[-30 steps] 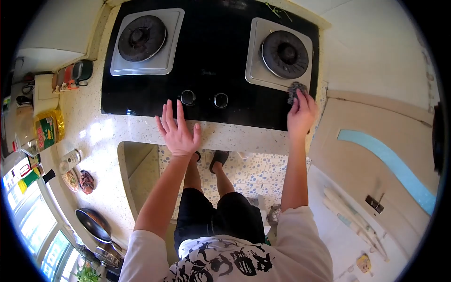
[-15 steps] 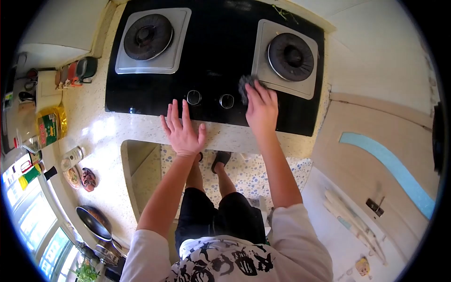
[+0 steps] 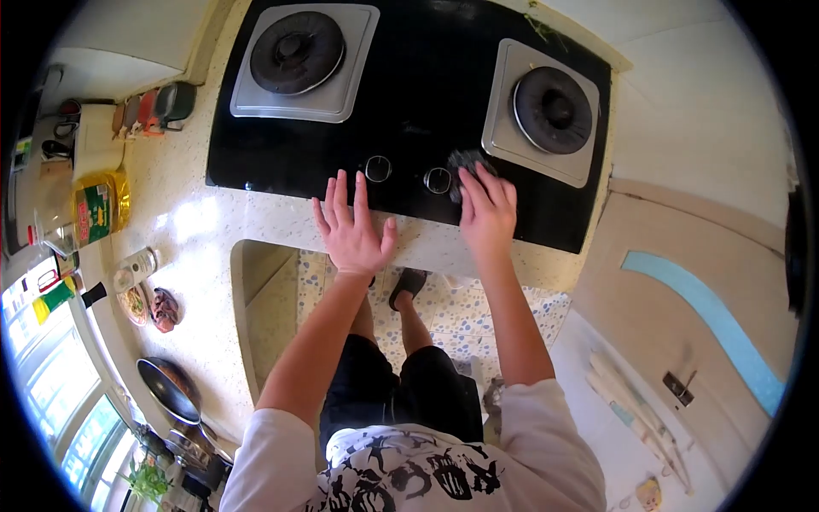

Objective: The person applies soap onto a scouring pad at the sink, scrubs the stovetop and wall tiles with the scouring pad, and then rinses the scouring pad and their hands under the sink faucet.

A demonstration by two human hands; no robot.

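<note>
The white, short-sleeved shirt with a black print is occupying the nearest position, and the black shorts are showing beyond it. The speckled, cream-coloured stone counter is extending in front of the person. The left hand is lying palm down across the front edge, its fingers spread apart and extended, grasping nothing; its longer fingers are reaching over the black glass cooktop.

The right hand is bending its fingers closely around the dark grey, fibrous scouring pad and holding it against the glass. The pad is sitting just beside the right-hand round black knob with a silver rim; contact between the two cannot be determined. The matching left-hand knob is standing just beyond the left fingertips.

Farther out, two square, silver-coloured metal plates are flanking the glass: the left plate is carrying a round, dark burner, and the right plate is carrying a similar burner. Thin green plant scraps are lying near the far edge.
</note>
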